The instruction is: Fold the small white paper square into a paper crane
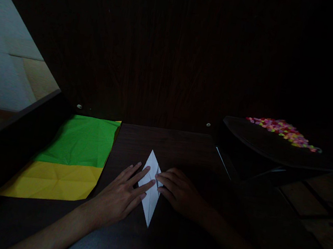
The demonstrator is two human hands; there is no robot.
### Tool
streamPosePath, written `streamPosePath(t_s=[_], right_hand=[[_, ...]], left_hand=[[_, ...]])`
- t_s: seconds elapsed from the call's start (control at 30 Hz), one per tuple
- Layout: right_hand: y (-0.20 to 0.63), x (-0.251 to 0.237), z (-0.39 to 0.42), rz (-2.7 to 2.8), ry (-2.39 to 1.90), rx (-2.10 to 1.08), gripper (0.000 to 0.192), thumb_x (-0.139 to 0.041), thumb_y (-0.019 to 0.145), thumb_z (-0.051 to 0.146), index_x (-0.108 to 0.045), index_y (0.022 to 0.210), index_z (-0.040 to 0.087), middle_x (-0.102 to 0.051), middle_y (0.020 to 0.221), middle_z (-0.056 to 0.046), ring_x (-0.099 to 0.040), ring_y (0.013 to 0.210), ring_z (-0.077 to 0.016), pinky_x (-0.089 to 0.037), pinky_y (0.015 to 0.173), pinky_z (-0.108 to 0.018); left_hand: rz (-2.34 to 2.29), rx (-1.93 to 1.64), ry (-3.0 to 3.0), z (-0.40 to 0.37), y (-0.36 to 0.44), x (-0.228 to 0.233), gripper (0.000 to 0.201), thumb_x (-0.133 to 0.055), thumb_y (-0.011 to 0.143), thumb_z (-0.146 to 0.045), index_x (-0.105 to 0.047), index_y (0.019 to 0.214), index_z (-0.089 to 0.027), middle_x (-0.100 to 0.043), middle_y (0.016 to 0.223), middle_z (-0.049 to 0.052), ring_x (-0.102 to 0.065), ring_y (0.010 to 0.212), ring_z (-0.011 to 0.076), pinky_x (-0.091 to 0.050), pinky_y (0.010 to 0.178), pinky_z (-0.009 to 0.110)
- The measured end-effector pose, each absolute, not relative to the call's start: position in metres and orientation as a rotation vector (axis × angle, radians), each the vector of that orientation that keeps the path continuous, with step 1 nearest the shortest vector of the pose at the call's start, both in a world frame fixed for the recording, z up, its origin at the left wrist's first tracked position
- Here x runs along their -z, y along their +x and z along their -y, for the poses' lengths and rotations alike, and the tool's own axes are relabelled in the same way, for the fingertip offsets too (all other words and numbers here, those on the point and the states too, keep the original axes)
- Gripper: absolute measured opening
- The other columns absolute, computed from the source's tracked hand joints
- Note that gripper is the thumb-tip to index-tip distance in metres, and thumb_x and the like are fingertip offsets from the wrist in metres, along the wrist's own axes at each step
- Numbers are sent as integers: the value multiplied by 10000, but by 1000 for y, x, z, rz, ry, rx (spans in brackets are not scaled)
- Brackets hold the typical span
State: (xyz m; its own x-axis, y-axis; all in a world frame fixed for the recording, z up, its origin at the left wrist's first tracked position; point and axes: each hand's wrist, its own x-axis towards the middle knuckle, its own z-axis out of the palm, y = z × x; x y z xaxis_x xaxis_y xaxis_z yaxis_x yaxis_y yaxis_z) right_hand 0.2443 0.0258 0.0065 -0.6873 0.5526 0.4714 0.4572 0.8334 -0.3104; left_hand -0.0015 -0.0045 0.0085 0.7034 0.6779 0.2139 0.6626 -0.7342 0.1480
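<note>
Dim dark wood desk (181, 153), w/ a white folded paper diamond (151, 190) lying flat at centre, left hand (120, 195) & right hand (178, 191) both pressing spread fingertips on its middle crease — looks light, thin, slippy, prob best pinched by edges, green/yellow sheets (73, 159) just left.

No readable text, label, brand or number appears anywhere.

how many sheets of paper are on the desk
3: a white folded diamond-shaped paper under both hands, a green sheet at left, a yellow sheet beneath it; more may be hidden underneath.
</note>
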Motion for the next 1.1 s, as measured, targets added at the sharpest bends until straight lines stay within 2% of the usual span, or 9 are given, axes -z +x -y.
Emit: streamPosePath(t_s=[0.2,0.4,0.67,1.1], right_hand=[[242,-7,-26,2466,-726,-224,246,-525,965,222,-613,1184,154,-663,1096,-110,-578,1010,-221,-541,865,-387],[242,-7,-25,2489,-735,-232,256,-516,971,241,-615,1195,169,-655,1110,-108,-571,1021,-228,-537,874,-409],[242,-9,-24,2507,-749,-209,250,-535,960,220,-628,1186,164,-651,1111,-105,-569,1020,-225,-537,867,-390],[242,-5,-24,2530,-765,-176,255,-516,973,233,-626,1190,157,-643,1129,-109,-558,1023,-236,-521,858,-400]], left_hand=[[-1115,-439,2829,4,-2,-9,476,-456,996,-248,-380,1466,-264,-287,1580,75,-218,1453,334,-358,1108,579],[-1172,-514,2727,6,1,-12,446,-446,1000,-301,-392,1418,-156,-387,1531,116,-259,1447,293,-382,1121,521],[-1141,-488,2794,5,1,-13,355,-443,997,-269,-498,1332,-162,-370,1540,115,-261,1443,317,-389,1105,547],[-1134,-404,2837,4,0,-11,369,-457,995,-265,-502,1342,-148,-342,1553,116,-244,1445,339,-383,1103,563]])
